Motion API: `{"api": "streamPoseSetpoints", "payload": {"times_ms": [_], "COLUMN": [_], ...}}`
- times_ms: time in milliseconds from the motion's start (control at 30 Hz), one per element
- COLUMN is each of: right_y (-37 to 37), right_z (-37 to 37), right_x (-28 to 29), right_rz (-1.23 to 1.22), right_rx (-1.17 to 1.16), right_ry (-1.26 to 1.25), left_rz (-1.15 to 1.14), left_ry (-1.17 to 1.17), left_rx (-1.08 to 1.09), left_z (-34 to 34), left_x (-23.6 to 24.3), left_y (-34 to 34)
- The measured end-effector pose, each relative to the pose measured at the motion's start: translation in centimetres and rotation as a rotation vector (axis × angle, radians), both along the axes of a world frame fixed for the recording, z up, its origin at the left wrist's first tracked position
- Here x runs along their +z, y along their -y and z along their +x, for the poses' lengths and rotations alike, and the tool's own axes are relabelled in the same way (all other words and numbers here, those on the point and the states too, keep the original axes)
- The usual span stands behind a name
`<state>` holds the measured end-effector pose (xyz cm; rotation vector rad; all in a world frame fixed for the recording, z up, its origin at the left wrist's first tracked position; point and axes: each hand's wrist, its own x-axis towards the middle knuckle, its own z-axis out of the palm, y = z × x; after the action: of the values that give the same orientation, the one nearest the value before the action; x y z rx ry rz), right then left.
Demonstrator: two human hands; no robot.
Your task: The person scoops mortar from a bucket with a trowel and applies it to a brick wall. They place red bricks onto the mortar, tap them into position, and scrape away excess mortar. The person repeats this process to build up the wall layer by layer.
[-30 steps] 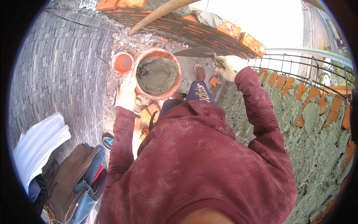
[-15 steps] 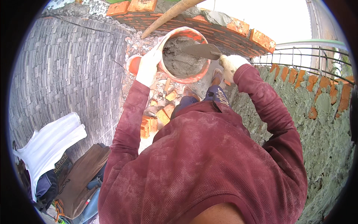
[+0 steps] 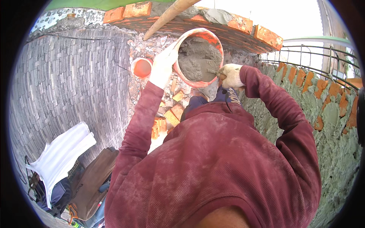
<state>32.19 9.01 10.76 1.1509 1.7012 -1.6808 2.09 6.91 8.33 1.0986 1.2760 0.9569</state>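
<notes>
In front of me a bucket with an orange inside (image 3: 210,37) holds grey wet mortar (image 3: 195,51). My left hand (image 3: 164,66), in a white glove, is closed on the left side of its rim. On the bucket's right side my gloved right hand (image 3: 230,76) is closed round the handle of a trowel (image 3: 213,71). The trowel's blade lies in the mortar, grey-coated and hard to tell from it. Left of the bucket, close to my left hand, stands a smaller orange container (image 3: 142,69).
A low brick wall (image 3: 241,25) with loose bricks on top curves beyond the bucket; a wooden pole (image 3: 163,21) leans across it. To the right are a mortar-covered wall (image 3: 334,159) and steel bars (image 3: 319,53). Broken bricks (image 3: 175,114) litter the floor. Clothes (image 3: 64,155) hang at left.
The trowel has gone from raised over the bucket down into the mortar, my right hand moving lower and slightly left. The bucket sits further right in view, with my left hand still on it.
</notes>
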Motion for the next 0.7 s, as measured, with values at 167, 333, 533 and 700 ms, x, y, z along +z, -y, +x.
{"api": "streamPoseSetpoints", "payload": {"times_ms": [167,333,533,700], "right_y": [2.5,4.0,0.9,-3.9], "right_z": [0.3,5.3,12.6,23.0], "right_x": [-2.9,-6.5,-4.1,-8.3], "right_rz": [-0.129,-0.378,-0.257,-0.05], "right_rx": [-0.316,-0.6,-0.639,-0.612], "right_ry": [-0.161,-0.461,-0.331,-0.054], "left_rz": [0.009,-0.055,-0.254,-0.296], "left_ry": [-0.022,0.037,0.244,0.283], "left_rx": [-0.043,-0.011,0.132,0.219], "left_z": [2.6,3.8,4.6,4.4], "left_x": [-0.2,-1.2,-3.1,-5.8], "left_y": [0.4,0.1,0.5,1.9]}}
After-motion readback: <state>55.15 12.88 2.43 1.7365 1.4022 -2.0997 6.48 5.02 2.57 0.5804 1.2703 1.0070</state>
